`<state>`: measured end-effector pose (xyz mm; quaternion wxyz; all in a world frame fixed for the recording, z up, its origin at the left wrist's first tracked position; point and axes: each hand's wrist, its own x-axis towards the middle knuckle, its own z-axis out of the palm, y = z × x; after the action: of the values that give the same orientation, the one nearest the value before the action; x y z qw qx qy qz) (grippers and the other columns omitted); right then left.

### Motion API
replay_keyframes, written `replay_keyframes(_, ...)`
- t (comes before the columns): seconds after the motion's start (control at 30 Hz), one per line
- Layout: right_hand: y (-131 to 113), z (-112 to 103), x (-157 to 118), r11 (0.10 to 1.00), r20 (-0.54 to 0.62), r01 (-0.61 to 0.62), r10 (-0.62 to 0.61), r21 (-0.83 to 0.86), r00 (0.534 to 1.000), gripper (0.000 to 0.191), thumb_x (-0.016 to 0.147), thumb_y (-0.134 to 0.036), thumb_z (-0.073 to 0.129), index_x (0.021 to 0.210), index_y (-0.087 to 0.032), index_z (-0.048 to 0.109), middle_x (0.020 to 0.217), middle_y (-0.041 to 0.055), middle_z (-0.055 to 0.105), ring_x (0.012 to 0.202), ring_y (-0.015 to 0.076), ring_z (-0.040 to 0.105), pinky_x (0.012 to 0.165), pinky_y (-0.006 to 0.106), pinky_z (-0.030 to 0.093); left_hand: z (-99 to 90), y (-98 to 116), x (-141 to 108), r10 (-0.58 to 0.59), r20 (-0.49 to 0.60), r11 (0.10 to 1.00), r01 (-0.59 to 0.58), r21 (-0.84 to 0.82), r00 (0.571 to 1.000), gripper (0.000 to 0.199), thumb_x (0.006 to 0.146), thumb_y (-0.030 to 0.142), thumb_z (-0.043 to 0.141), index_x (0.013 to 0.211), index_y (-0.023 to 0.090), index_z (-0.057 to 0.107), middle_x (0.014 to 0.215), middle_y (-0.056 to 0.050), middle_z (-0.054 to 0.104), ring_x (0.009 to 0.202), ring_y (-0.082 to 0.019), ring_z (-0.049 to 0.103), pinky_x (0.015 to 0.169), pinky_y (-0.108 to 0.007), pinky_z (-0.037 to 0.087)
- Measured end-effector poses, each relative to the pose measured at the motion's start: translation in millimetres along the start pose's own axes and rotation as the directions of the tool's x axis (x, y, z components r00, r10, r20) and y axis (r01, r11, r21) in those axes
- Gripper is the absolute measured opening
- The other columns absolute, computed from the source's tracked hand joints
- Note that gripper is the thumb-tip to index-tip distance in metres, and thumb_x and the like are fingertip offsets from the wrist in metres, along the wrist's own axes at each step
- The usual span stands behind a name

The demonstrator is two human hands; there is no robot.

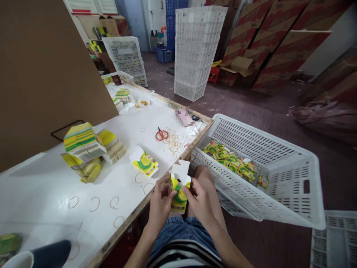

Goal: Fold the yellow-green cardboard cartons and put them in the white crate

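Observation:
Between both hands, above my lap, is a small yellow-and-green carton (179, 197) with its white top flap standing up. My left hand (161, 199) grips the carton's left side, thumb on the front. On the other side, my right hand (200, 197) is closed on it the same way. Part of the carton's opening shows dark below the flap. Flattened cartons (145, 160) of the same print lie on the table just beyond my left hand. Farther left sit stacked bundles of carton blanks (83, 143).
Red-handled scissors (162, 134) lie by scattered rubber bands (174, 143) on the white table (111, 178). At my right, a white plastic crate (279, 152) holds several filled cartons (231, 160). A tall stack of white crates (196, 56) and large cardboard boxes (279, 52) stand behind.

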<state>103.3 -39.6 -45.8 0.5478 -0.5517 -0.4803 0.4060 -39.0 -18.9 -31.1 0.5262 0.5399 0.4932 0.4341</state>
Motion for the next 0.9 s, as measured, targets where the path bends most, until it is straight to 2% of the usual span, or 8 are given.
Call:
replay_keyframes(0.07, -3.5, -1.7, 0.2, 0.996, -0.036, 0.017, -0.014, 0.087, 0.999, 0.038, 0.089, -0.033, 0.058, 0.124, -0.021, 0.05, 0.091, 0.0058, 0.069, 0.077, 0.0181, 0.066, 0.069, 0.028, 0.055, -1.5, -1.6, -0.3, -0.016, 0.052, 0.999, 0.018, -0.035, 0.999, 0.046, 0.085, 0.033, 0.062, 0.125, 0.022, 0.043, 0.094, -0.006, 0.068, 0.084, -0.018, 0.064, 0.076, -0.03, 0.049)
replay_keyframes(0.13, -6.5, -5.5, 1.3, 0.993, -0.034, 0.042, -0.038, 0.111, 0.999, 0.042, 0.09, -0.034, 0.058, 0.129, -0.022, 0.048, 0.098, 0.0078, 0.069, 0.079, 0.0181, 0.066, 0.069, 0.028, 0.055, -4.5, -2.2, 0.1, -0.023, 0.128, 0.997, 0.032, -0.071, 0.991, 0.049, 0.086, 0.033, 0.061, 0.129, 0.021, 0.04, 0.097, -0.007, 0.068, 0.087, -0.019, 0.064, 0.078, -0.031, 0.049)
replay_keyframes(0.23, -9.9, -13.7, 5.0, 0.996, 0.033, 0.075, -0.077, 0.054, 0.996, 0.031, 0.089, -0.037, 0.058, 0.116, -0.021, 0.062, 0.103, 0.0095, 0.069, 0.082, 0.0199, 0.066, 0.069, 0.029, 0.056, -10.6, -0.2, 1.2, -0.014, 0.231, 0.993, 0.039, -0.107, 0.973, 0.055, 0.087, 0.033, 0.061, 0.135, 0.021, 0.039, 0.103, -0.009, 0.068, 0.093, -0.021, 0.063, 0.084, -0.032, 0.048)
replay_keyframes(0.37, -14.2, -22.2, 9.6, 0.995, 0.104, 0.096, -0.095, -0.005, 0.99, 0.025, 0.089, -0.039, 0.057, 0.1, -0.02, 0.071, 0.088, 0.0071, 0.071, 0.074, 0.02, 0.065, 0.063, 0.029, 0.053, -17.0, 6.0, 1.7, -0.004, 0.34, 0.988, 0.056, -0.142, 0.94, 0.051, 0.087, 0.033, 0.062, 0.134, 0.021, 0.046, 0.107, -0.01, 0.068, 0.096, -0.022, 0.063, 0.086, -0.033, 0.047)
replay_keyframes(0.47, -17.7, -25.2, 10.6, 0.996, 0.142, 0.084, -0.082, -0.01, 0.986, 0.028, 0.091, -0.042, 0.055, 0.089, -0.019, 0.071, 0.08, 0.0058, 0.07, 0.069, 0.019, 0.063, 0.06, 0.027, 0.05, -18.5, 9.9, 0.9, -0.006, 0.387, 0.982, 0.079, -0.172, 0.922, 0.042, 0.084, 0.031, 0.065, 0.123, 0.02, 0.055, 0.109, -0.01, 0.068, 0.098, -0.023, 0.063, 0.089, -0.034, 0.047)
replay_keyframes(0.63, -20.0, -28.6, 11.3, 0.997, 0.203, 0.078, -0.071, -0.025, 0.977, 0.038, 0.093, -0.045, 0.051, 0.071, -0.018, 0.066, 0.063, 0.0012, 0.059, 0.057, 0.0148, 0.054, 0.055, 0.025, 0.043, -17.1, 11.2, -2.2, -0.055, 0.42, 0.968, 0.152, -0.2, 0.906, 0.033, 0.082, 0.03, 0.068, 0.111, 0.02, 0.055, 0.093, -0.006, 0.068, 0.088, -0.02, 0.064, 0.079, -0.03, 0.048)
replay_keyframes(0.77, -20.4, -30.2, 12.6, 0.995, 0.217, 0.088, -0.077, -0.042, 0.973, 0.043, 0.094, -0.046, 0.049, 0.064, -0.018, 0.061, 0.061, -0.0003, 0.052, 0.054, 0.0129, 0.047, 0.052, 0.025, 0.038, -16.4, 10.9, -3.8, -0.061, 0.452, 0.954, 0.185, -0.234, 0.89, 0.029, 0.082, 0.03, 0.068, 0.106, 0.021, 0.055, 0.092, -0.004, 0.067, 0.088, -0.019, 0.062, 0.079, -0.03, 0.048)
replay_keyframes(0.9, -22.3, -30.6, 13.6, 0.99, 0.214, 0.128, -0.114, -0.052, 0.97, 0.046, 0.095, -0.046, 0.047, 0.06, -0.018, 0.058, 0.059, -0.0013, 0.047, 0.053, 0.013, 0.044, 0.051, 0.025, 0.036, -15.7, 11.4, -3.6, -0.06, 0.447, 0.951, 0.187, -0.246, 0.892, 0.029, 0.082, 0.029, 0.069, 0.106, 0.021, 0.056, 0.092, -0.004, 0.066, 0.085, -0.018, 0.062, 0.078, -0.029, 0.048)
